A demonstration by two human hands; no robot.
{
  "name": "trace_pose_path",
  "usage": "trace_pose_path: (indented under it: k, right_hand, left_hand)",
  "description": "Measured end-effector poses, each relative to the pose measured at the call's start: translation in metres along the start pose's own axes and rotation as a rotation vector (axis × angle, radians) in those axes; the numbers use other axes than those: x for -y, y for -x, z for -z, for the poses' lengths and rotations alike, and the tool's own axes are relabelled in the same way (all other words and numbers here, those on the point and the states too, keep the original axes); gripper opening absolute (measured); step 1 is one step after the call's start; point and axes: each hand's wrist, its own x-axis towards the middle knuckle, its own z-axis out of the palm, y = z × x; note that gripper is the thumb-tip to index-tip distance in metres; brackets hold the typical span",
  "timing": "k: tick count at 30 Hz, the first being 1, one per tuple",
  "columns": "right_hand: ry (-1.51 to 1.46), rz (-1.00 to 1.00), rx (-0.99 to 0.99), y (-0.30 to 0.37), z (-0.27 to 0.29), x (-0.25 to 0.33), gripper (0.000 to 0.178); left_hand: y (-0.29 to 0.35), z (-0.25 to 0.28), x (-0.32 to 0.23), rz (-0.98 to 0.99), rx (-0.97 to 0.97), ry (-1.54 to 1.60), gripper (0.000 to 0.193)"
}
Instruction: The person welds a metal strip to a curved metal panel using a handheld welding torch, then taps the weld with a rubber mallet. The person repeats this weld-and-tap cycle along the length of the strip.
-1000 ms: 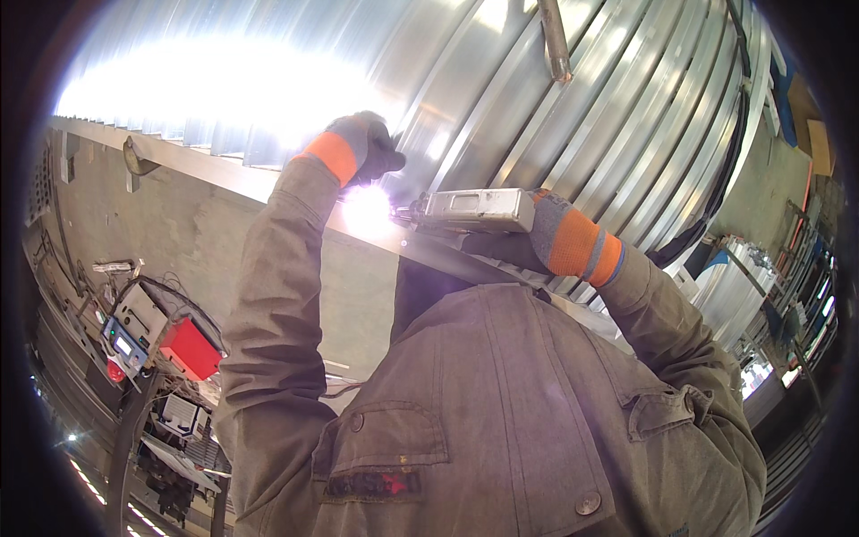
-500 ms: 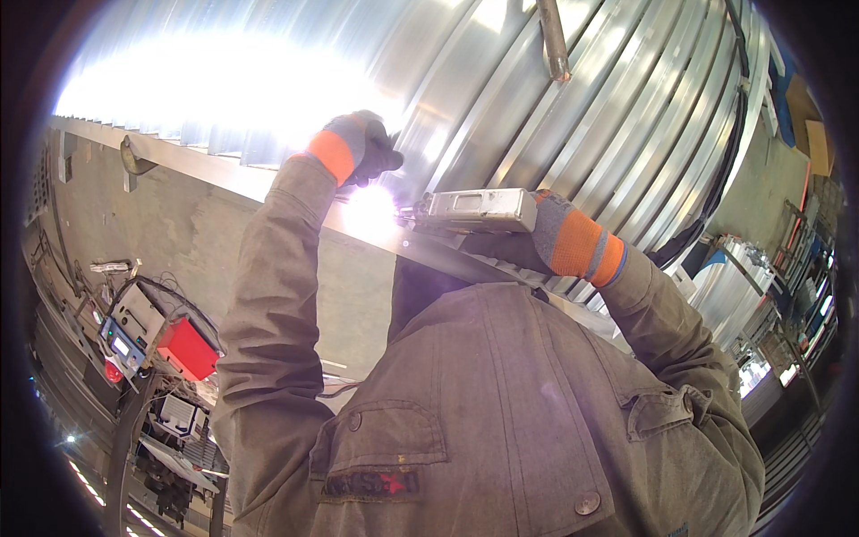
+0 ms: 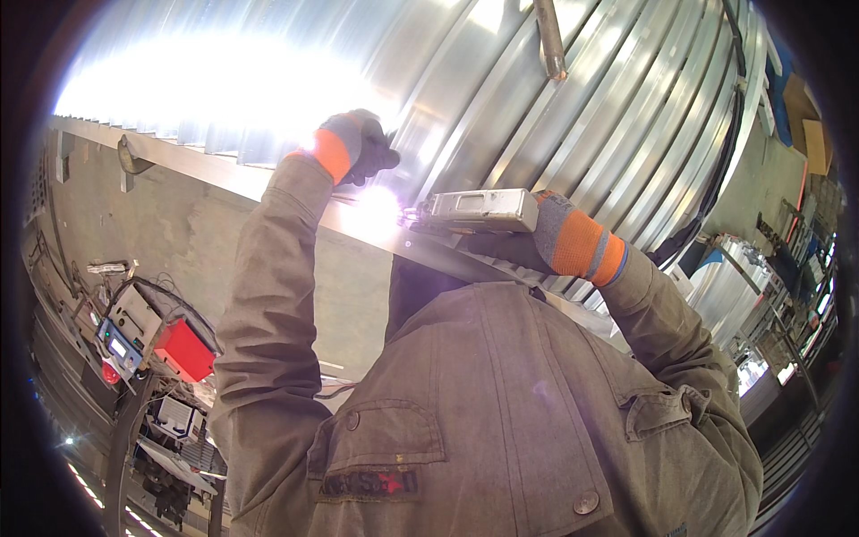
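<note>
My right hand, in an orange and grey glove, is wrapped round a welding torch with a boxy, light grey body. Its tip points left into a white-violet glare, which hides the spot being welded on a metal beam. Just above and left of the glare is my left hand, gloved in orange, grey and black. Its fingers are curled closed, and what they hold, if anything, cannot be made out. Behind both hands spread ribbed, shiny metal panels.
A round metal bar sticks down over the panels at the top. A dark cable runs along their right edge. At lower left stand a red box and a machine with a small display. The concrete floor shows below the beam.
The glare and the torch tip have shifted very slightly to the right along the beam. My left hand has moved a touch left; both hands keep their grip shape.
</note>
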Motion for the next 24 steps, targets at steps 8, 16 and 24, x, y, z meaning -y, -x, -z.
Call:
trace_pose_path:
  k: [8, 16, 24]
  right_hand:
    - [0.093, -0.031, -0.026, 0.006, -0.002, -0.009, 0.037]
    - [0.152, -0.038, 0.020, -0.001, 0.006, 0.027, 0.037]
    - [0.334, -0.118, 0.192, -0.020, 0.030, 0.131, 0.058]
  left_hand:
    - [0.003, -0.003, 0.006, -0.043, -0.064, 0.066, 0.038]
    - [0.006, -0.004, 0.005, -0.058, -0.073, 0.081, 0.036]
    - [0.016, -0.002, 0.001, -0.042, -0.069, 0.145, 0.033]
